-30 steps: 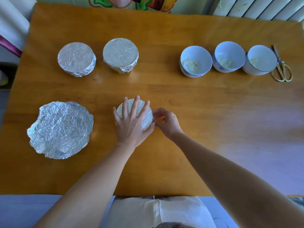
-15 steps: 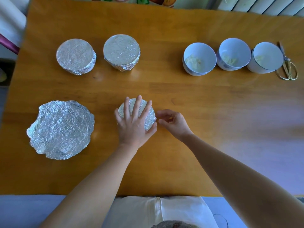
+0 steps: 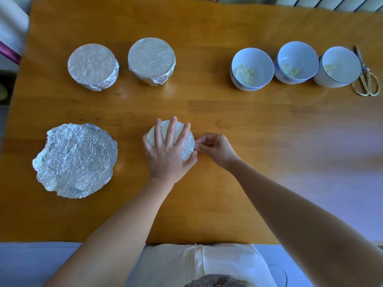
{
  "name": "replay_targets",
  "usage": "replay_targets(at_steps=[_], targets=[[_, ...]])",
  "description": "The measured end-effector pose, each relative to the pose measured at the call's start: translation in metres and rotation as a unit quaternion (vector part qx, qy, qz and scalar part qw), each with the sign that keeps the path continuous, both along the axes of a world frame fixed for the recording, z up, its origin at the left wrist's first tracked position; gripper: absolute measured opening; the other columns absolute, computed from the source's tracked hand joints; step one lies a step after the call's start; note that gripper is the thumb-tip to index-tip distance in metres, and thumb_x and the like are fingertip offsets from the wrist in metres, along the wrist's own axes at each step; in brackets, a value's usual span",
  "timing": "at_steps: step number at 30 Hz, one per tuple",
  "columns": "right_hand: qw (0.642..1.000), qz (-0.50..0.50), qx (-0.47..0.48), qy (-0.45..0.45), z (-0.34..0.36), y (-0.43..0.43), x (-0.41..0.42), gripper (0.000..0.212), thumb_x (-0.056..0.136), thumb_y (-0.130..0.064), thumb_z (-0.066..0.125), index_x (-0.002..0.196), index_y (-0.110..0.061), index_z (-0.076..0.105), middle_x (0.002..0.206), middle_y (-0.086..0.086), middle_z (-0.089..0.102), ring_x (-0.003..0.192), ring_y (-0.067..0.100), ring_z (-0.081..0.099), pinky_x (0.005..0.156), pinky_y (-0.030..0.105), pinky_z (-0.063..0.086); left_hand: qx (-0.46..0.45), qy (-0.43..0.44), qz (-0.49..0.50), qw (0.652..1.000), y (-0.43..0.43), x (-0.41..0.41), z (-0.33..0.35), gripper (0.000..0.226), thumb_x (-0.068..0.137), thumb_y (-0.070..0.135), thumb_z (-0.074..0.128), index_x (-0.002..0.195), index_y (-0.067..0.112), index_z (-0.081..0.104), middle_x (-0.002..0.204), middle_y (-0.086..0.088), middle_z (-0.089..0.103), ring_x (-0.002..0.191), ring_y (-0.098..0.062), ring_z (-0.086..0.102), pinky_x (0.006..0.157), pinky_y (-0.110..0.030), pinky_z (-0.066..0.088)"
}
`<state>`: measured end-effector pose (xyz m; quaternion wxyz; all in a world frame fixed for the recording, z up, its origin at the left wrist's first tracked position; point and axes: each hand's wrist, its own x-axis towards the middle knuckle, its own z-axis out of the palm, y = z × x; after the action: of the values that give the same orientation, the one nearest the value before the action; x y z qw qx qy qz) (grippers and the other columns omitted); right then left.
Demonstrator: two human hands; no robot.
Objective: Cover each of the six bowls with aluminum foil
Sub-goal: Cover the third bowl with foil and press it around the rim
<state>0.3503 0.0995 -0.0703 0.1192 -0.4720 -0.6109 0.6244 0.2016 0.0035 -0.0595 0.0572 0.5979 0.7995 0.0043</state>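
A foil-covered bowl (image 3: 187,145) stands in the middle of the wooden table (image 3: 269,125). My left hand (image 3: 167,154) lies flat on its top, fingers spread. My right hand (image 3: 217,149) pinches the foil at the bowl's right rim. Two more foil-covered bowls (image 3: 93,66) (image 3: 152,60) stand at the back left. Three uncovered white bowls (image 3: 251,68) (image 3: 297,62) (image 3: 337,66) holding a pale food stand in a row at the back right. A stack of round crinkled foil sheets (image 3: 75,159) lies at the front left.
Gold scissors (image 3: 366,79) lie at the far right, beside the last open bowl. The table's near edge runs just in front of my body.
The view has tilted down a little. My right hand drew back slightly from the bowl's rim, then came back to it and pinches the foil. My left hand stays pressed on top.
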Motion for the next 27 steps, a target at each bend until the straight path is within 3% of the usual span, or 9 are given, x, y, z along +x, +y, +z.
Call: replay_targets(at_steps=[5,8,12,14,19,27], targets=[[0.999,-0.022,-0.035,0.012,-0.001,0.005,-0.006,0.022,0.084,-0.004,0.072,0.105,-0.010,0.070,0.094,0.012,0.075,0.088,0.019,0.070,0.085,0.031,0.055,-0.003,0.006,0.003,1.000,0.001,0.001,0.001,0.073,0.089,0.068,0.031,0.155,0.037,0.027,0.164,-0.003,0.024,0.149,-0.039,0.018,0.106,-0.062,0.023],[0.999,-0.016,-0.026,0.011,-0.001,0.004,-0.008,0.016,0.085,-0.004,0.072,0.099,-0.009,0.075,0.095,0.008,0.075,0.091,0.024,0.071,0.086,0.030,0.055,-0.004,0.008,0.006,1.000,0.001,0.001,0.000,0.073,0.089,0.068,0.030,0.155,0.037,0.027,0.164,-0.003,0.024,0.149,-0.039,0.018,0.106,-0.062,0.023],[0.999,-0.038,0.001,-0.013,0.003,0.004,-0.011,0.011,0.083,-0.003,0.073,0.093,-0.006,0.075,0.086,-0.004,0.068,0.071,-0.002,0.060,0.072,0.013,0.047,-0.006,0.008,0.011,1.000,0.001,0.002,0.001,0.073,0.089,0.068,0.030,0.155,0.037,0.027,0.164,-0.002,0.024,0.149,-0.039,0.018,0.106,-0.062,0.023],[0.999,-0.031,0.025,-0.032,0.004,0.005,-0.013,0.010,0.082,-0.003,0.073,0.092,-0.006,0.076,0.085,-0.006,0.065,0.066,-0.007,0.055,0.068,0.010,0.043,-0.007,0.008,0.011,1.000,0.002,0.002,0.001,0.073,0.089,0.068,0.030,0.155,0.037,0.027,0.164,-0.002,0.024,0.149,-0.039,0.018,0.106,-0.062,0.023],[0.994,-0.070,0.068,-0.047,0.002,-0.010,-0.015,0.012,0.085,-0.005,0.070,0.087,-0.017,0.073,0.088,-0.002,0.068,0.068,0.002,0.053,0.065,0.010,0.042,0.001,0.010,0.011,1.000,0.001,0.002,0.000,0.072,0.088,0.067,0.033,0.154,0.037,0.029,0.163,-0.002,0.026,0.149,-0.039,0.019,0.106,-0.062,0.024],[0.983,-0.115,0.123,-0.069,0.000,-0.018,-0.026,0.014,0.080,0.000,0.068,0.086,-0.010,0.075,0.085,-0.001,0.066,0.068,0.003,0.057,0.065,0.009,0.042,-0.001,0.007,0.017,1.000,0.001,0.003,0.001,0.074,0.087,0.068,0.029,0.154,0.037,0.028,0.163,-0.003,0.025,0.149,-0.039,0.019,0.106,-0.063,0.023]])
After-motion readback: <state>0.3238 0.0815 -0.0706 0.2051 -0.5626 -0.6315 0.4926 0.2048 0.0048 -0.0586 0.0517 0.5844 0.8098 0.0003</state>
